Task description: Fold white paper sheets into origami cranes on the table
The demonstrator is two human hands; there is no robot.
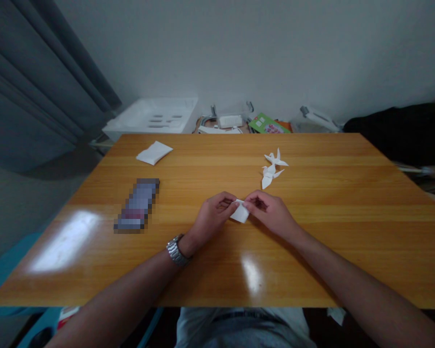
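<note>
A small folded piece of white paper (241,213) is held between my two hands, just above or on the table near its middle. My left hand (217,212), with a metal watch (178,250) at the wrist, pinches the paper's left edge between thumb and fingers. The upper right edge is pinched by my right hand (270,211). Beyond the right hand, two white paper cranes (268,177) (276,158) rest close together on the wood.
The glossy wooden table (329,188) carries a phone (137,205), its screen pixelated, and a stack of white paper (154,152) at left. Behind the far edge stand a white plastic tray (130,121) and a green packet (266,123). A grey curtain (32,72) hangs at left.
</note>
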